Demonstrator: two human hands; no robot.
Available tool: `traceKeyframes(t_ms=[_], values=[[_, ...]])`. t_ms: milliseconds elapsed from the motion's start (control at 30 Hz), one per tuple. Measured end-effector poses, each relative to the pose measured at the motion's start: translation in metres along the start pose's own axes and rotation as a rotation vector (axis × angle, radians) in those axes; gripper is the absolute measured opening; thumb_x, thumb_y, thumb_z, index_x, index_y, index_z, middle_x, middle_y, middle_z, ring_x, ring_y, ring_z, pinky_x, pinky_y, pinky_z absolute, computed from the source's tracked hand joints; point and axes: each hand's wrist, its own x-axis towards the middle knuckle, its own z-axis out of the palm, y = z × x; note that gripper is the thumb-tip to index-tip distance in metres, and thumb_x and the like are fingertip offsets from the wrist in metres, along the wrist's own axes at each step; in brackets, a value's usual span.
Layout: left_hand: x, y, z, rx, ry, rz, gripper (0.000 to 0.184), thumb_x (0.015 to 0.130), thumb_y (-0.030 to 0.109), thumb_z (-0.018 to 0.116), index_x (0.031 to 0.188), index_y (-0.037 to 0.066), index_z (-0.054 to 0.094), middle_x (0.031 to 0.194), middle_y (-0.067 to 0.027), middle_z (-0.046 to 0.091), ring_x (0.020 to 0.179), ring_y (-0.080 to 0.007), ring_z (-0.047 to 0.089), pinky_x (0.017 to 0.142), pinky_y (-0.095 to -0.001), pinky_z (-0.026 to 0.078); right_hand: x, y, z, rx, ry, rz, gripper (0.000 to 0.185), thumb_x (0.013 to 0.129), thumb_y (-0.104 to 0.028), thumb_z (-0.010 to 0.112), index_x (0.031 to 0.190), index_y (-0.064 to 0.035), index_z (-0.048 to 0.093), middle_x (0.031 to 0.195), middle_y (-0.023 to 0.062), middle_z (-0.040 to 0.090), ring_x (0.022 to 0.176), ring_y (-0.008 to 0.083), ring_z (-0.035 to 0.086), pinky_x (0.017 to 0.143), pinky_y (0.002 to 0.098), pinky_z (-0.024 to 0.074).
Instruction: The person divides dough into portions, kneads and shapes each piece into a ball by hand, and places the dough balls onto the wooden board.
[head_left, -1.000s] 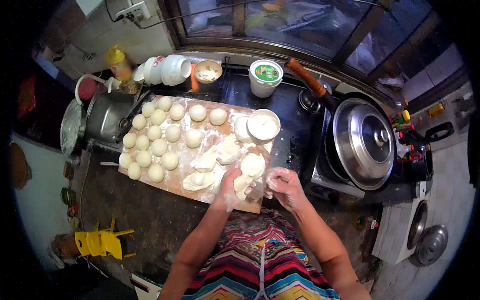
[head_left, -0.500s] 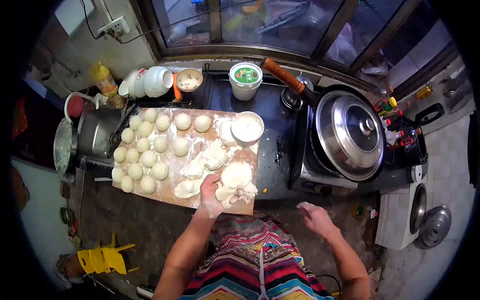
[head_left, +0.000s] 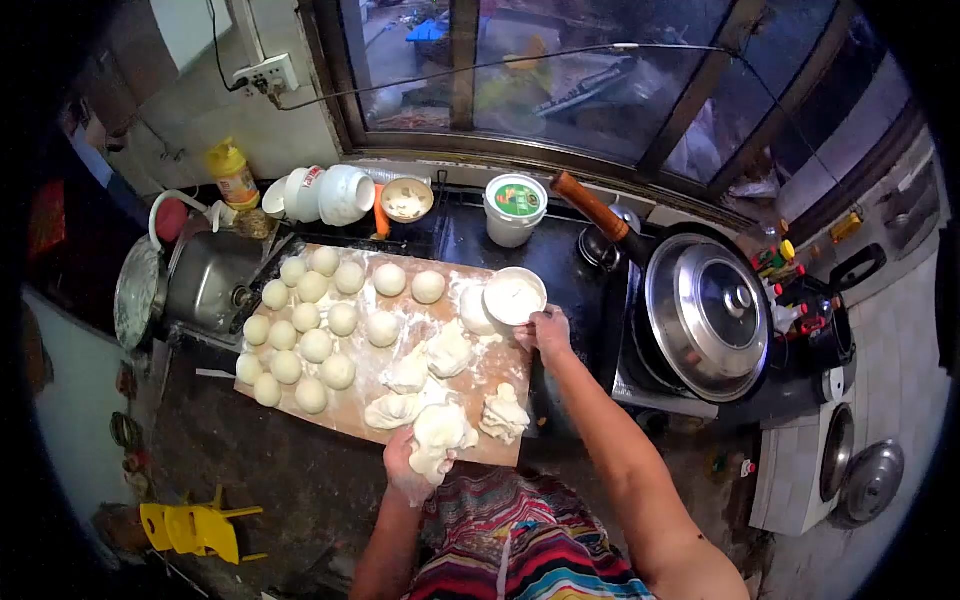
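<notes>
My left hand [head_left: 405, 468] is closed round a soft, uneven piece of dough [head_left: 440, 432] at the front edge of the floured wooden board [head_left: 345, 405]. With closed fingers, my right hand [head_left: 546, 330] grips the rim of a white bowl of flour [head_left: 515, 297] at the board's back right corner. Rough dough pieces [head_left: 448, 350] lie mid-board, and a crumpled lump [head_left: 504, 414] sits near the right edge. Several smooth round dough balls [head_left: 316, 345] cover the left half.
A lidded pan [head_left: 705, 310] stands on the stove at the right. Behind the board are a white tub [head_left: 515, 215], stacked bowls [head_left: 345, 195] and a small bowl [head_left: 407, 200]. The sink [head_left: 212, 285] is at the left, a yellow chair [head_left: 200, 527] below.
My right hand has moved from low at the right up to the flour bowl and taken its rim. My left hand has shifted left with dough, leaving a crumpled lump on the board.
</notes>
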Motion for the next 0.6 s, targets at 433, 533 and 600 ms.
traceKeyframes(t_ms=[433, 533, 600], values=[[-0.008, 0.003, -0.007, -0.082, 0.086, 0.036, 0.049, 0.092, 0.034, 0.038, 0.119, -0.002, 0.055, 0.094, -0.0134, 0.064, 0.07, -0.0225, 0.061, 0.056, -0.0309, 0.051, 0.0, -0.017, 0.002, -0.212, 0.154, -0.06, 0.017, 0.088, -0.016, 0.057, 0.096, -0.001, 0.053, 0.077, 0.0101, 0.062, 0.06, 0.0199, 0.062, 0.055, 0.0326, 0.0544], [-0.005, 0.005, -0.015, -0.024, 0.065, 0.1, 0.05, 0.091, 0.034, 0.039, 0.124, -0.002, 0.05, 0.096, -0.0145, 0.063, 0.071, -0.0225, 0.062, 0.055, -0.0299, 0.05, -0.057, 0.001, 0.02, -0.782, 0.039, -0.511, 0.031, 0.086, -0.023, 0.062, 0.104, 0.0009, 0.055, 0.093, 0.0204, 0.063, 0.083, 0.0332, 0.063, 0.078, 0.0424, 0.0507], [-0.003, 0.004, -0.02, -0.02, 0.06, 0.098, 0.051, 0.09, 0.033, 0.04, 0.126, -0.002, 0.047, 0.097, -0.015, 0.062, 0.071, -0.0225, 0.062, 0.054, -0.0292, 0.05, -0.079, -0.007, 0.042, -0.996, -0.125, -0.799, 0.039, 0.086, -0.016, 0.059, 0.12, 0.0016, 0.053, 0.117, 0.0285, 0.054, 0.105, 0.0394, 0.054, 0.092, 0.0491, 0.0433]])
